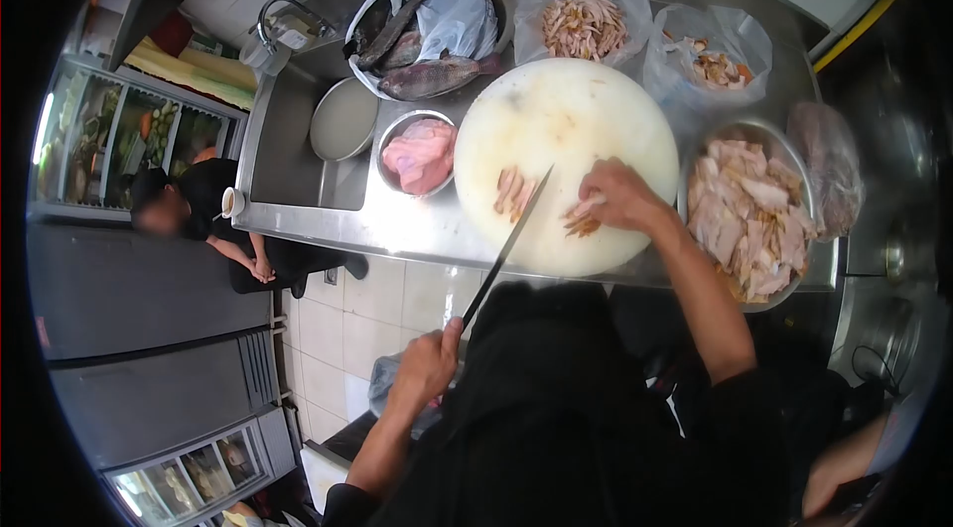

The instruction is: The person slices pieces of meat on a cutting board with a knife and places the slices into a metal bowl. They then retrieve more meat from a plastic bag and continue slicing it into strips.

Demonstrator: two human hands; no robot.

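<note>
My left hand [425,368] is closed round the handle of a long knife [506,247], whose blade reaches up over the round white cutting board [566,120]. Sliced meat strips [514,194] lie on the board just left of the blade tip. To the right of the blade, my right hand [617,196] is closed with its fingertips on a small bunch of meat slices [583,219] on the board. Right of the board stands a metal bowl heaped with larger meat pieces [749,209].
Behind the board are a bag of meat strips [584,26], another bag [707,65] and a bagged basin of fish [427,75]. Pink meat [420,155] fills a bowl at left, beside the sink [288,160]. A seated person [213,199] is beyond the counter's left end.
</note>
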